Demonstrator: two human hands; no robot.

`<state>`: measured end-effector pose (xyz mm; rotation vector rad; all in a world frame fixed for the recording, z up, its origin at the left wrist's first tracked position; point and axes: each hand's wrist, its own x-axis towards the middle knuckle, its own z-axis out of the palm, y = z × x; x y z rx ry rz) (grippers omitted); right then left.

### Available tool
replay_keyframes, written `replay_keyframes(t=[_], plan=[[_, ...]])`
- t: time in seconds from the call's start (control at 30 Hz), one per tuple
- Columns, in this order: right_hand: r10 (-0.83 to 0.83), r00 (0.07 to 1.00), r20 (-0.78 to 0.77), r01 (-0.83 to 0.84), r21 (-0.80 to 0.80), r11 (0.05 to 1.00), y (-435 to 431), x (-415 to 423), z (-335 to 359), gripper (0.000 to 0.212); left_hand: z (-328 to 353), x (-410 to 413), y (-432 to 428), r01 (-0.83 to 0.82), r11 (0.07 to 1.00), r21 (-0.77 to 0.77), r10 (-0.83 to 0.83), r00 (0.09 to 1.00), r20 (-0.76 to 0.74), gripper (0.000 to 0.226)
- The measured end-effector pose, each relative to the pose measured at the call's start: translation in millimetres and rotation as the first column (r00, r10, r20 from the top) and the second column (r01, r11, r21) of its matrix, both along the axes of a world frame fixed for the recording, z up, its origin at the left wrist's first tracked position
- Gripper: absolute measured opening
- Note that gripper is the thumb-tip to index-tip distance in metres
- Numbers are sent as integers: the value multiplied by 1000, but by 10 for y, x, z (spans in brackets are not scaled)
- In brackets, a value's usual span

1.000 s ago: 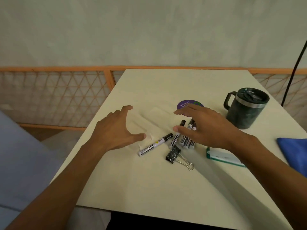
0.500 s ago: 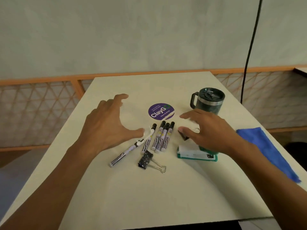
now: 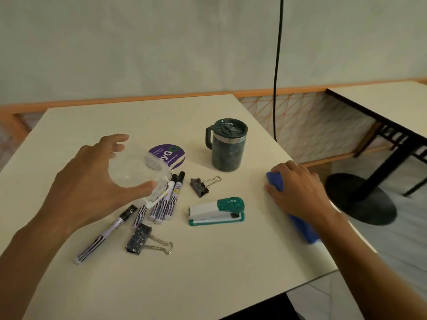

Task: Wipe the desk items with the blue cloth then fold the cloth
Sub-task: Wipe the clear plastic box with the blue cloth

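The right hand (image 3: 298, 192) curls its fingers onto the blue cloth (image 3: 276, 183) — apparently to take it up for wiping — while the left hand (image 3: 92, 181) grips a clear container (image 3: 136, 172) above the markers (image 3: 166, 202).

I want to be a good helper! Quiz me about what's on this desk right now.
1. Pick one: the right hand grips A) a marker, B) the blue cloth, C) the purple sticker.
2. True or false: the lidded mug lies on its side.
3. Fill the gap: ___ binder clips lie on the desk.

Key: 1 B. 2 False, it stands upright. 3 Two.
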<state>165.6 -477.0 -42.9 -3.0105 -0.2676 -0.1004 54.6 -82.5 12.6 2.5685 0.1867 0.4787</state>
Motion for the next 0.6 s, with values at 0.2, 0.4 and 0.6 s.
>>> replay_keyframes(t=[0.2,0.4,0.6], plan=[[-73,995,71,67,83,994,-32,21,-160,31,-4,14,-11,13,1000,-14,-13,1000,28,104],[-122,990,63,102,266,959,-68,31,-130,11,-38,42,23,23,999,-37,-20,996,81,102],[-173,984,45,133,462,877,-38,-142,68,16,-182,90,153,72,979,-190,-46,989,139,100]])
